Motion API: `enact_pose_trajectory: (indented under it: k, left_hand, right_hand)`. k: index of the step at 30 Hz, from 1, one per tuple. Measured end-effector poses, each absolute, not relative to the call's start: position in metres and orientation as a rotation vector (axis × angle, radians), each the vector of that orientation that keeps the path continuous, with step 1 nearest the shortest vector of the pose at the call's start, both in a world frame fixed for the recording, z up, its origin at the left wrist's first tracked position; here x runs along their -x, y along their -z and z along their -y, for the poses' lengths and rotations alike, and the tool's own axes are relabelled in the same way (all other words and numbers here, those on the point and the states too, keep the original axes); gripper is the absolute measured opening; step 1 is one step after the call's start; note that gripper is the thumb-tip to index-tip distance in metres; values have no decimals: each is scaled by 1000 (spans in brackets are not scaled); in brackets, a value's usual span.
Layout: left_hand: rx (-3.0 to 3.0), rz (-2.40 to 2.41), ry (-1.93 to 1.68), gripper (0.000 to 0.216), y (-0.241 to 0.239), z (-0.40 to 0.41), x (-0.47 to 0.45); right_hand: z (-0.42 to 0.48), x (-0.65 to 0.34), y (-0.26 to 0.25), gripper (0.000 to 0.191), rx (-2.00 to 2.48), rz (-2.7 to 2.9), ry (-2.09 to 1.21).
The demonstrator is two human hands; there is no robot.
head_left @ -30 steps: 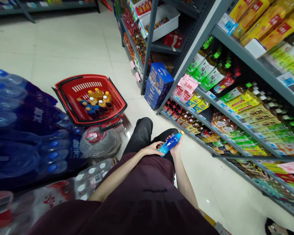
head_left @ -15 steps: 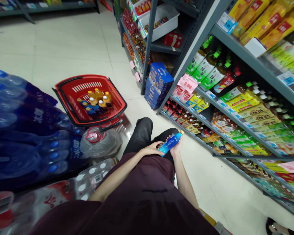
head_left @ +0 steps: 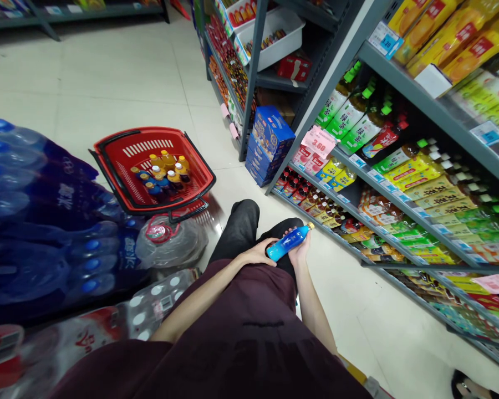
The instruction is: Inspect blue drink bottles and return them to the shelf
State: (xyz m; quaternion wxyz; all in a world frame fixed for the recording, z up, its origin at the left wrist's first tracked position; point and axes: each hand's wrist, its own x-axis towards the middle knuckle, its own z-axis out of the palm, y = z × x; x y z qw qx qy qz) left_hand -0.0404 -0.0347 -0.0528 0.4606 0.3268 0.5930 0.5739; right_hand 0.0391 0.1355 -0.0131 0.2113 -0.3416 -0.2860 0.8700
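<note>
A blue drink bottle (head_left: 290,243) with a yellow cap lies tilted across my lap, its cap pointing up and to the right. Around its lower end my left hand (head_left: 263,252) is closed. My right hand (head_left: 300,252) grips it near the cap end, with fingertips showing on the far side. To the left on the floor, a red shopping basket (head_left: 112,149) with black handles holds several small bottles (head_left: 166,169) with yellow, orange and white caps.
Shelves of bottled drinks (head_left: 416,205) rise on my right. Blue boxes (head_left: 270,144) are stacked at the shelf corner. Wrapped water bottles (head_left: 58,221) and a plastic-wrapped bundle (head_left: 170,241) stand at left. Another person's foot (head_left: 469,385) shows at bottom right.
The bottle has turned slightly about its length in my hands, so a different part of its label shows. The basket and my arms stay nearly the same.
</note>
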Motion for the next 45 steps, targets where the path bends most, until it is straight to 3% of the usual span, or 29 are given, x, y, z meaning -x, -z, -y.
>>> enact_pose_trajectory:
  k: [10, 20, 33, 40, 45]
  left_hand:
    - [-930, -1631, -1489, 92, 68, 33, 41]
    - [-662, -1318, -1454, 88, 49, 34, 41]
    - [-449, -1097, -1478, 46, 68, 26, 44]
    - [-494, -1111, -1388, 55, 61, 26, 39]
    - [-599, -1169, -1388, 49, 63, 29, 41]
  right_hand:
    - [-138, -41, 16, 48, 935, 788, -2409]
    - [-139, -42, 10, 44, 935, 738, -2372]
    - [-138, -41, 15, 40, 955, 815, -2388]
    - [-134, -39, 24, 39, 982, 1025, -2452]
    - [-131, -36, 20, 38, 1012, 1092, -2452]
